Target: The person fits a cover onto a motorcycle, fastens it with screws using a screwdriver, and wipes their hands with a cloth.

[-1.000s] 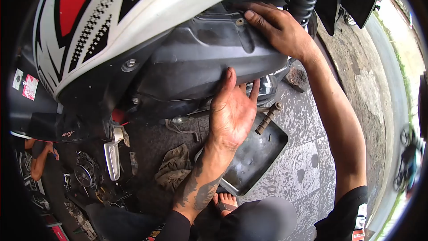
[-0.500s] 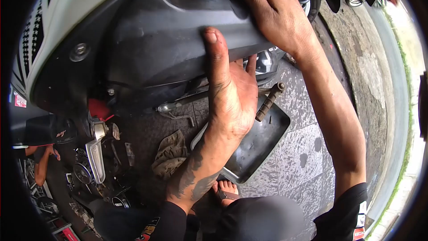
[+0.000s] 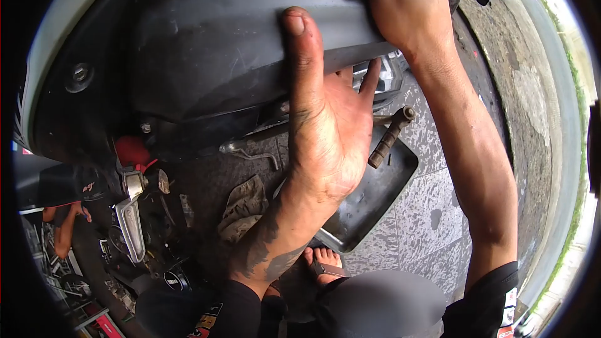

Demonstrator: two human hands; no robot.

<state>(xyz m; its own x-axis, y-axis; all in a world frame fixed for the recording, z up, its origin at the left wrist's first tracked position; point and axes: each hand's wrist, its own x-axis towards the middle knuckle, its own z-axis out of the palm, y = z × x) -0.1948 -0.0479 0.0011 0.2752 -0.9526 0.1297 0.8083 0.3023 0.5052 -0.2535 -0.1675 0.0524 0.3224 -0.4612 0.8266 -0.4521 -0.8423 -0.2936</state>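
Observation:
A large black plastic cover (image 3: 213,44) on a motorbike fills the upper middle of the view. My left hand (image 3: 328,125) grips its lower edge: the thumb lies on the outer face, and the other fingers reach underneath, mostly hidden. At the cover's right end, my right hand (image 3: 413,12) is wrapped over the upper edge, its fingertips cut off by the top of the frame. Just right of my left hand, a lever with a ribbed rubber sleeve (image 3: 389,141) sticks out below the cover. A clear-lensed light (image 3: 388,75) shows behind my left fingers.
On the paving stands a dark shallow tray (image 3: 369,225), with a crumpled rag (image 3: 244,203) to its left. A silver footrest bracket (image 3: 129,219) hangs at lower left. Another person's arm (image 3: 64,235) is at far left. My sandalled foot (image 3: 325,263) is near the tray.
The view has shifted slightly, so the cover appears farther up and left. My left hand keeps its hold; the right hand sits higher in the frame, its fingers now out of view.

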